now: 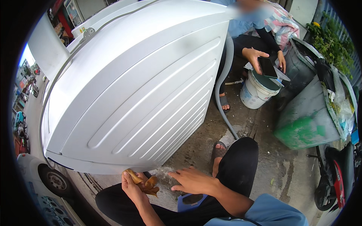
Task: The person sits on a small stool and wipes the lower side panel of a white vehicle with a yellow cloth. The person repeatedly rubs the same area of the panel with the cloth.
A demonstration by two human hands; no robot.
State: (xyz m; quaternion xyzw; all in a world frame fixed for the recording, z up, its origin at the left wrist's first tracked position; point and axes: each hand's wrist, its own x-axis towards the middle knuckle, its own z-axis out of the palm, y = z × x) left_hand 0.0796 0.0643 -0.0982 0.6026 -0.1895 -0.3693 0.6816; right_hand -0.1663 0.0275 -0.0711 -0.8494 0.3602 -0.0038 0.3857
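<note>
A large white metal appliance cabinet [147, 93] with ribbed side panels fills the left and middle of the head view. My left hand [132, 185] grips a crumpled brown cloth or rubbery piece [148, 185] near the cabinet's lower edge; its exact material I cannot tell. Held palm down, my right hand [192, 180] hovers to the right of that piece, fingers spread, nothing in it. Beneath my right wrist is part of a blue plastic object [191, 201], between my legs. A grey corrugated hose [226, 72] runs down along the cabinet's right side, and a grey cable [58, 76] crosses its top.
Another person [254, 34] sits beyond the cabinet, holding a smartphone [267, 67] over a white bucket [254, 91]. Grey bins with green paint [311, 118] stand at right, beside a motorbike [336, 178]. A parked vehicle's wheel [55, 180] shows at lower left.
</note>
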